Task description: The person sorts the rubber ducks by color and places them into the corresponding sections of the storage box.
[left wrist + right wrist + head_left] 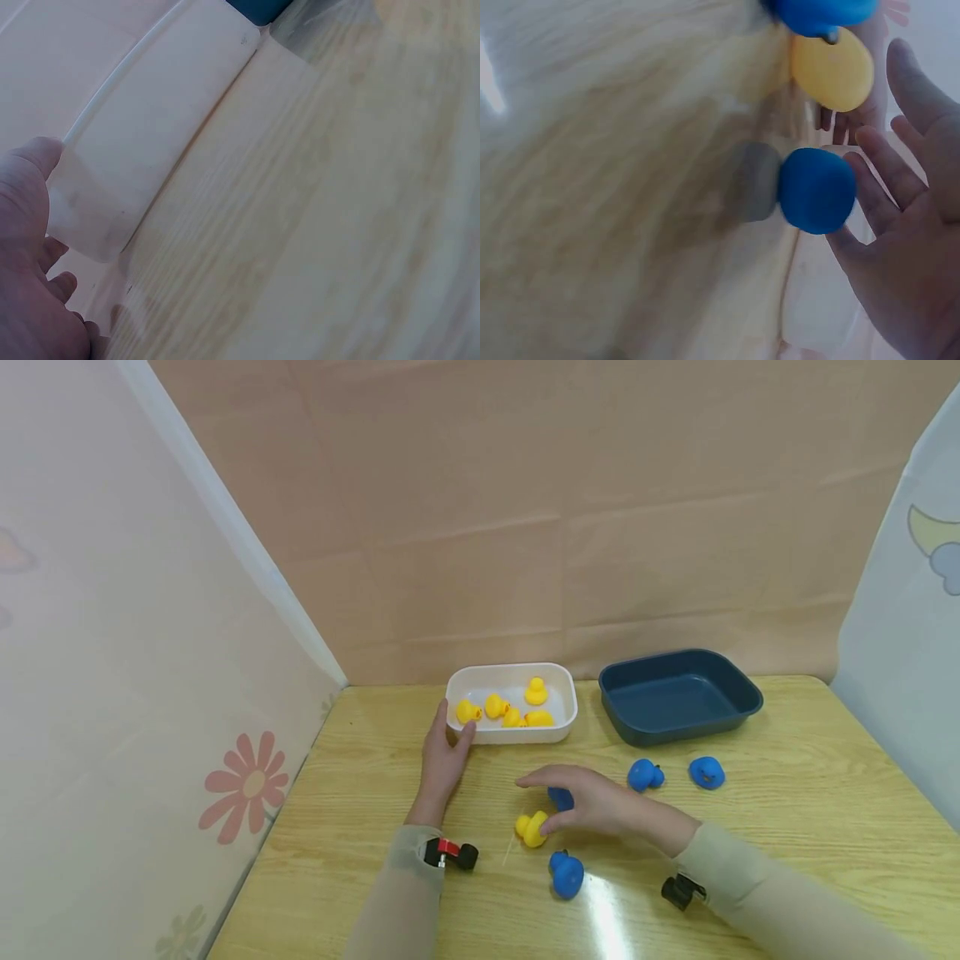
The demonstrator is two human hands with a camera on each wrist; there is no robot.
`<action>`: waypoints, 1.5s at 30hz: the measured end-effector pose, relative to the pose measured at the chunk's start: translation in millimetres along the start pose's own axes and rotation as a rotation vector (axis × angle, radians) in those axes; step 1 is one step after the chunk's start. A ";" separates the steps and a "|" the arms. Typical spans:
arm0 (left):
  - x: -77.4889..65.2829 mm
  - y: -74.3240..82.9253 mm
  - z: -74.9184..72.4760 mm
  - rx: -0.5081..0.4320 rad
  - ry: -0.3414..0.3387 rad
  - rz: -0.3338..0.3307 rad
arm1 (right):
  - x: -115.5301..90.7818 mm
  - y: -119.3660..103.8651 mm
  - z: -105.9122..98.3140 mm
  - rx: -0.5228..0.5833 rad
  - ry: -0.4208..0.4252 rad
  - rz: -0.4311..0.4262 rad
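Observation:
My left hand point(444, 760) holds the front left corner of a white tray point(517, 737), thumb at the front rim and fingers along the left side. Several yellow rubber ducks point(536, 692) lie inside that tray. Over the table, my right hand point(592, 800) is spread with nothing in its grasp. Its thumb is close to a yellow rubber duck point(534, 830); contact cannot be told. Partly hidden behind the same hand is a blue rubber duck point(559, 798), also seen beside the fingers in the right wrist view. Another blue duck point(567, 875) lies nearer to me.
A dark blue tray point(678, 727) stands right of the white one, with no ducks visible in it. Two more blue ducks, one on its side point(643, 775) and one farther right point(707, 772), lie before it. Curtains enclose the wooden table point(360, 860) at the back and sides.

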State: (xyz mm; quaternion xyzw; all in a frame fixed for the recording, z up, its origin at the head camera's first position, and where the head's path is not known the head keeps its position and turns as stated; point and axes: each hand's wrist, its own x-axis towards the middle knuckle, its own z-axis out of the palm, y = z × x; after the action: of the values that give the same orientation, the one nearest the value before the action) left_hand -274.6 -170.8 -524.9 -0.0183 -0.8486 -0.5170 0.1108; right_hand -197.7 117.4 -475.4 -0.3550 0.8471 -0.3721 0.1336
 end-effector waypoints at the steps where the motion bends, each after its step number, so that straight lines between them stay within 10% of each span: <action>1: 0.3 -0.1 0.1 0.004 0.000 0.000 | -0.3 1.5 1.0 -0.006 -0.007 -0.005; 30: 0.7 1.4 0.0 0.004 -0.004 -0.020 | 8.0 18.1 10.6 -0.108 -0.055 -0.153; 45: -0.1 4.1 -0.5 -0.014 -0.006 -0.028 | 8.0 17.3 9.7 -0.090 -0.048 -0.057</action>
State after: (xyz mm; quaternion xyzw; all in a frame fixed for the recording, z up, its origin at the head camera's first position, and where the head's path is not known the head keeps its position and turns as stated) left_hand -273.8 -169.3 -521.1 -0.0088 -0.8456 -0.5242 0.1008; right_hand -207.3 114.8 -494.3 -0.3936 0.8490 -0.3289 0.1270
